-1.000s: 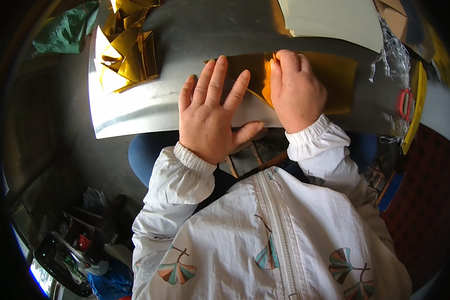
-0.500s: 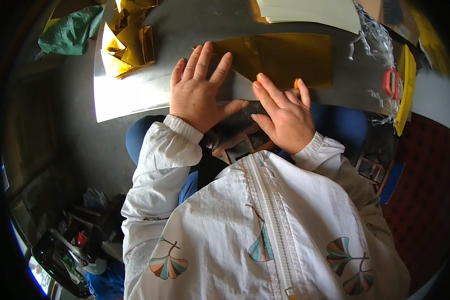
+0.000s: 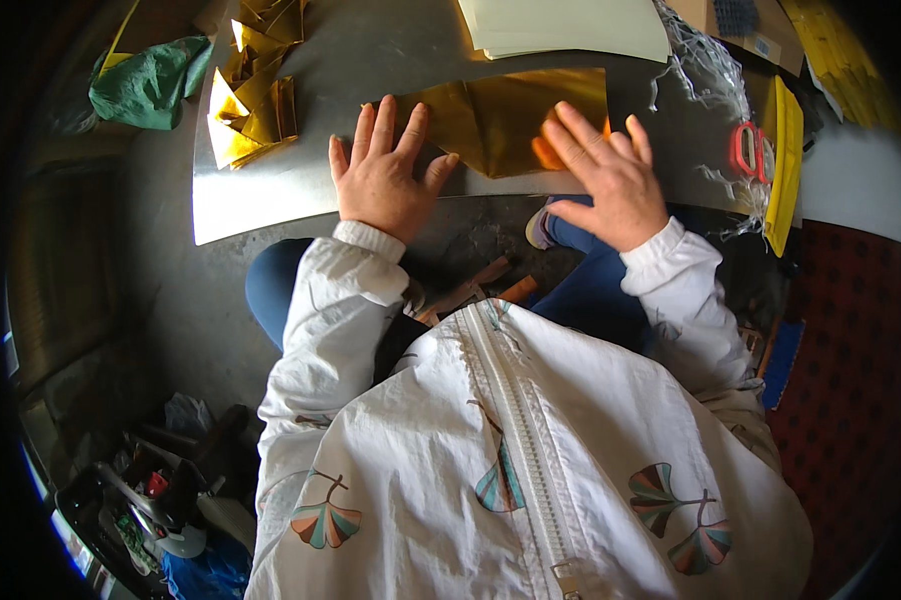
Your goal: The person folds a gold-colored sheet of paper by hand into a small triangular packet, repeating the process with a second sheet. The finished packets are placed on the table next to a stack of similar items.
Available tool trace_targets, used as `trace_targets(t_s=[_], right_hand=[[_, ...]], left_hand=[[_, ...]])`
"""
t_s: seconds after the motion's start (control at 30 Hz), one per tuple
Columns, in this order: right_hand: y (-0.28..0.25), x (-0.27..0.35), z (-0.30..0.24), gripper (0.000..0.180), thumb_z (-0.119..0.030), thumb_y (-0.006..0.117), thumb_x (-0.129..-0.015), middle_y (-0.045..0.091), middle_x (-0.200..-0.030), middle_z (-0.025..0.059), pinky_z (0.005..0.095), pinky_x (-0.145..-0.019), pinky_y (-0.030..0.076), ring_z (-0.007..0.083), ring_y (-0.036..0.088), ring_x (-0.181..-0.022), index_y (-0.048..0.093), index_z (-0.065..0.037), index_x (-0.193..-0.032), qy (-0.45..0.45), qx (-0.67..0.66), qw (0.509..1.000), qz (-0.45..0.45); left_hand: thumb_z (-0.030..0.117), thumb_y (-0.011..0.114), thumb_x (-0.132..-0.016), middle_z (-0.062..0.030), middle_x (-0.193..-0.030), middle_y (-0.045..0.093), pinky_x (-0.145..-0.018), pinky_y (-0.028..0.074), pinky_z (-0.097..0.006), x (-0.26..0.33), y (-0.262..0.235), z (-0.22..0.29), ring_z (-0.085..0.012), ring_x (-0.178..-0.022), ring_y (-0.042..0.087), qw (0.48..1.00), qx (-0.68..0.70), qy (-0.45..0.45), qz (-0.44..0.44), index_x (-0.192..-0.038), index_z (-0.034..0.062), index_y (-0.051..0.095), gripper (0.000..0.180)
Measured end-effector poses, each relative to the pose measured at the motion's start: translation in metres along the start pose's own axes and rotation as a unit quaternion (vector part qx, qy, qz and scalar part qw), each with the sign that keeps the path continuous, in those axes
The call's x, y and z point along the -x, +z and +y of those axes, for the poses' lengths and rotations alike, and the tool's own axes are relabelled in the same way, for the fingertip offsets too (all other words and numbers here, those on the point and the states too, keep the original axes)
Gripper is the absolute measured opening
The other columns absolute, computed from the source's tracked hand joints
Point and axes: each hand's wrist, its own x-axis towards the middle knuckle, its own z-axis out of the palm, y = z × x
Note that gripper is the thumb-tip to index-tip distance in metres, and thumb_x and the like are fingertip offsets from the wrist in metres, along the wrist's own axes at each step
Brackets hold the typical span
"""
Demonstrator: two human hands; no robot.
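A sheet of shiny gold paper point(image 3: 480, 115) lies on the dark metal tabletop point(image 3: 370, 70), creased, with its left part folded to a slant. My left hand point(image 3: 385, 180) lies with fingers spread at the paper's left end, fingertips over its edge. My right hand point(image 3: 610, 175) is over the paper's right part, fingers outstretched, holding nothing. Orange shows beside its fingertips; whether it is a reflection I cannot tell. Folded gold paper pieces point(image 3: 260, 110) stand in a cluster at the table's left.
Pale paper sheets point(image 3: 570, 28) are stacked at the back. To the right are red-handled scissors point(image 3: 746, 150), white plastic strings point(image 3: 708, 70) and a yellow strip point(image 3: 785, 165). A green bag point(image 3: 150, 85) sits beyond the table's left edge. A cardboard box point(image 3: 750, 25) is at the far right.
My hands have moved apart: the right has slid rightward along the gold paper, while the left stays near its left end. The whole view has shifted slightly.
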Motion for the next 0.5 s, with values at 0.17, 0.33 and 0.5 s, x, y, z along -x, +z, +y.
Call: trace_targets(t_s=[0.17,0.33,0.5], right_hand=[[0.012,0.013,0.011,0.086,-0.030,0.080,-0.067,0.036,-0.153,0.0009,0.0506,-0.113,0.023,0.0269,0.052,-0.105,0.045,-0.019,-0.144,0.022,0.006,0.999,-0.039],[0.034,0.046,-0.026,0.063,-0.008,0.072,-0.072,0.050,-0.139,0.0030,0.0486,-0.110,0.029,0.0267,0.053,-0.100,0.058,-0.019,-0.132,-0.005,0.038,0.998,0.054],[0.034,0.033,-0.013,0.047,-0.005,0.063,-0.076,0.053,-0.133,0.0022,0.0446,-0.101,0.040,0.0227,0.056,-0.096,0.066,-0.020,-0.120,-0.026,-0.004,0.994,0.106]], left_hand=[[0.068,0.044,-0.089,-0.0103,-0.154,0.033,-0.115,0.014,-0.057,-0.006,-0.001,-0.009,-0.0274,-0.144,0.026,1.000,-0.010,0.011,-0.015,-0.145,0.0198,0.042,0.074],[0.070,0.044,-0.087,-0.0110,-0.154,0.033,-0.116,0.016,-0.052,-0.025,0.012,-0.007,-0.0297,-0.144,0.025,0.999,-0.033,0.027,0.033,-0.146,0.0141,0.040,0.082],[0.070,0.049,-0.085,-0.0073,-0.155,0.032,-0.118,0.018,-0.044,-0.064,0.004,-0.049,-0.0256,-0.145,0.024,0.967,-0.039,0.250,-0.034,-0.148,0.0159,0.036,0.084]])
